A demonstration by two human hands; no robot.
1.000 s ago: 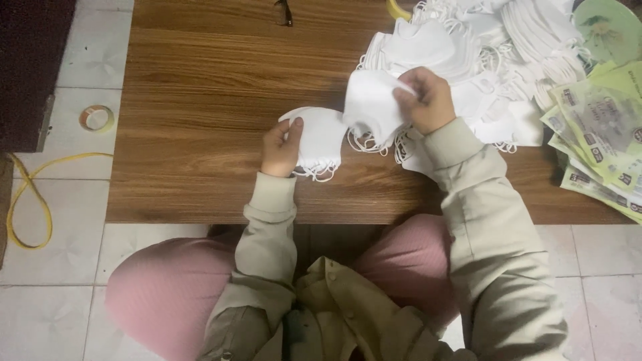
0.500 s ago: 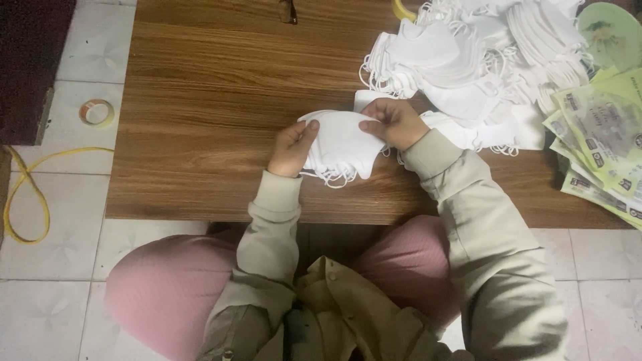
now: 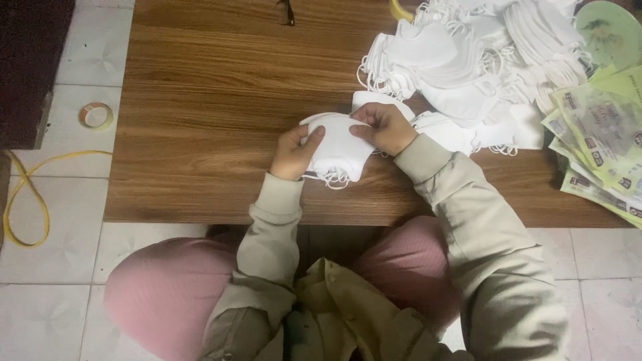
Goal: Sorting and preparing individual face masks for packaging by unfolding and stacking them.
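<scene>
Sitting at a low wooden table [image 3: 200, 100] with pink-clad knees [image 3: 167, 294] tucked under its near edge, the person holds a small stack of white masks [image 3: 338, 144] between both hands, just above the tabletop near the front edge. The left hand [image 3: 294, 152] is closed around the stack's left end, thumb lying across the top. The right hand [image 3: 382, 127] pinches the right end, fingers curled over the upper edge. Loose ear loops hang out below the stack.

A second ago the right hand was raised by the pile, holding a single mask, while the left hand pressed the stack flat on the table; half a second ago that mask had come down onto the stack. Now both hands have closed in on it from the sides and the stack looks squared up, so one more mask appears to have joined the bundle and the hands seem to be tidying its edges.

Just beyond the right hand lies a big loose pile of masks [image 3: 468, 60], spreading toward the far right corner. Printed green sheets [image 3: 598, 134] lie fanned at the right edge. On the tiled floor to the left sit a roll of tape [image 3: 96, 115] and a yellow cord [image 3: 27, 194].
</scene>
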